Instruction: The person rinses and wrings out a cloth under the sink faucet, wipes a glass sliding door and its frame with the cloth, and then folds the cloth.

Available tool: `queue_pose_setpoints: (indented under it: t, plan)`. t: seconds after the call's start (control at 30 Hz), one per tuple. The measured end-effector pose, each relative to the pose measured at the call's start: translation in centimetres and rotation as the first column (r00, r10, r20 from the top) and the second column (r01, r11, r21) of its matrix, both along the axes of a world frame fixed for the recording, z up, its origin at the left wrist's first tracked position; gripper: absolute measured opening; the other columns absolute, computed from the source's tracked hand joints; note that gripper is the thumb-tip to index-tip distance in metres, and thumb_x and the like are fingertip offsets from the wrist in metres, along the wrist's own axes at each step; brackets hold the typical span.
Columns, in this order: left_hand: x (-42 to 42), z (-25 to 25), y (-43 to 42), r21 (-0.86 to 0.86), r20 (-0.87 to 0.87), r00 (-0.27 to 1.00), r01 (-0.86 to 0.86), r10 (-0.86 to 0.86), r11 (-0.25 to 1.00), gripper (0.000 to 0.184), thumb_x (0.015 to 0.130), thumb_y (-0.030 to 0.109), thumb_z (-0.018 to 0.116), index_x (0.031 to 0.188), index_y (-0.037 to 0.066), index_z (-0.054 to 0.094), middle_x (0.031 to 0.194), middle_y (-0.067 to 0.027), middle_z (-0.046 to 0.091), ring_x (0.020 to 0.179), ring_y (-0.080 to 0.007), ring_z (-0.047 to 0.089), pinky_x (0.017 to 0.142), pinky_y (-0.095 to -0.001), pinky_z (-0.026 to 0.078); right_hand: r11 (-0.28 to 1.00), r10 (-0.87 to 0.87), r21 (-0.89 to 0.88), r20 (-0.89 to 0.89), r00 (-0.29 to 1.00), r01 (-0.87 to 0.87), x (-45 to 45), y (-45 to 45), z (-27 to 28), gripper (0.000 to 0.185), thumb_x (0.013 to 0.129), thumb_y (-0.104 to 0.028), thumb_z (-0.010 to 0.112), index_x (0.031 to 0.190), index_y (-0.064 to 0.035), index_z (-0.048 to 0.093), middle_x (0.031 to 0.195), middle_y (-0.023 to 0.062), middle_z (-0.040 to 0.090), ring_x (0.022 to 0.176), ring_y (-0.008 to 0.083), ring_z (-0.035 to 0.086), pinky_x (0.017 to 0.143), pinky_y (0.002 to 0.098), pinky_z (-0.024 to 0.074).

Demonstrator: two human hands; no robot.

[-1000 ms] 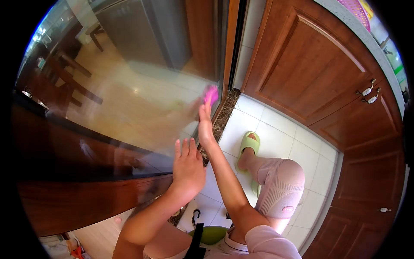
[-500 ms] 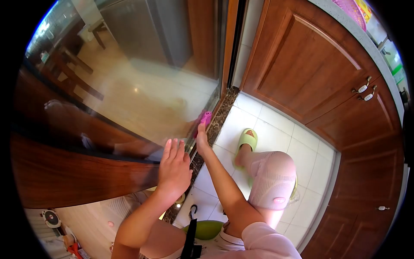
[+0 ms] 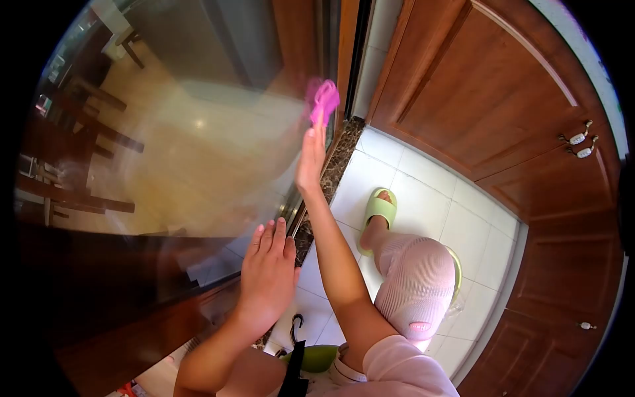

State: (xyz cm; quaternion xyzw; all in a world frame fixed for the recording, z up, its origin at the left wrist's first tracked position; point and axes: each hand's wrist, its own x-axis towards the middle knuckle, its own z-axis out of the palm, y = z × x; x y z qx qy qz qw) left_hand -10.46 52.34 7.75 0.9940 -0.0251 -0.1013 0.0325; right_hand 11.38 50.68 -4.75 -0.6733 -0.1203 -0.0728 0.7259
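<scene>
A pink cloth [image 3: 324,100] is pressed against the glass door [image 3: 218,159] near its right-hand frame, and its reflection shows in the pane. My right hand [image 3: 311,162] holds the cloth, with the arm stretched forward and the fingers partly hidden behind it. Lower down, my left hand [image 3: 268,268] lies flat by the edge of the door's wooden frame [image 3: 159,324], fingers extended and nothing in it.
Brown wooden cabinets [image 3: 489,86] with small handles run along the right. A dark marble threshold [image 3: 340,149] borders the white floor tiles [image 3: 423,172]. My foot wears a green slipper [image 3: 381,208]. Chairs [image 3: 99,122] appear beyond or in the glass.
My right hand and the pink cloth have moved up along the glass, away from me. The view has shifted a little, and my left hand stays by the door's edge.
</scene>
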Motion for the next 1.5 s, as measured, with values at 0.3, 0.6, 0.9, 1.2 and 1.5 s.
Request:
queue_pose_setpoints:
  t: [0.3, 0.6, 0.9, 1.2, 1.5]
  plan:
    - [1.6, -0.2, 0.8, -0.013, -0.038, 0.999, 0.009, -0.010, 1.000, 0.052, 0.084, 0.024, 0.070, 0.127, -0.003, 0.060, 0.149, -0.0242, 0.041, 0.140, -0.0369, 0.039, 0.122, -0.0461, 0.024, 0.807, 0.292, 0.581, -0.548, 0.784, 0.105, -2.8, 1.0, -18.1, 0.057, 0.109, -0.029, 0.032, 0.160, -0.0068, 0.019, 0.165, 0.0077, 0.023, 0.151, 0.0223, 0.020, 0.122, 0.0323, 0.0134]
    - [2.0, -0.1, 0.3, 0.009, -0.068, 0.998, 0.017, -0.017, 1.000, 0.052, 0.084, 0.026, 0.070, 0.127, -0.002, 0.060, 0.149, -0.0249, 0.042, 0.141, -0.0377, 0.038, 0.122, -0.0474, 0.022, 0.986, -0.009, 0.161, -0.179, 0.984, 0.038, -1.3, -0.3, -4.7, 0.048, 0.107, -0.021, 0.038, 0.152, -0.0037, 0.035, 0.153, 0.0104, 0.036, 0.140, 0.0228, 0.029, 0.116, 0.0328, 0.0198]
    - [2.2, -0.3, -0.5, 0.027, -0.110, 0.994, -0.009, 0.012, 1.000, 0.052, 0.086, 0.027, 0.068, 0.129, -0.001, 0.059, 0.148, -0.0241, 0.042, 0.140, -0.0387, 0.038, 0.122, -0.0497, 0.019, 0.900, 0.051, 0.392, -0.532, 0.845, 0.193, -5.0, 0.3, -14.3, 0.037, 0.103, -0.012, 0.050, 0.139, -0.0022, 0.055, 0.128, 0.0065, 0.057, 0.111, 0.0171, 0.055, 0.100, 0.0301, 0.0415]
    - [2.6, 0.0, -0.4, 0.034, -0.159, 0.987, -0.014, 0.019, 0.999, 0.055, 0.087, 0.028, 0.068, 0.131, -0.001, 0.056, 0.146, -0.0249, 0.043, 0.136, -0.0396, 0.042, 0.121, -0.0501, 0.022, 0.892, -0.340, 0.231, -0.224, 0.914, 0.388, -10.0, 3.3, -8.8, 0.013, 0.101, -0.012, 0.059, 0.104, 0.0005, 0.060, 0.093, 0.0007, 0.055, 0.082, 0.0084, 0.051, 0.075, 0.0231, 0.0434]
    - [2.3, -0.2, 0.0, 0.049, -0.167, 0.986, -0.003, 0.011, 0.999, 0.054, 0.087, 0.028, 0.067, 0.131, -0.001, 0.057, 0.145, -0.0257, 0.045, 0.136, -0.0397, 0.043, 0.122, -0.0485, 0.021, 0.952, -0.279, 0.026, -0.331, 0.902, 0.304, -2.1, 0.2, -18.9, 0.016, 0.102, -0.019, 0.056, 0.099, -0.0035, 0.060, 0.080, 0.0055, 0.056, 0.074, 0.0138, 0.052, 0.071, 0.0299, 0.0457]
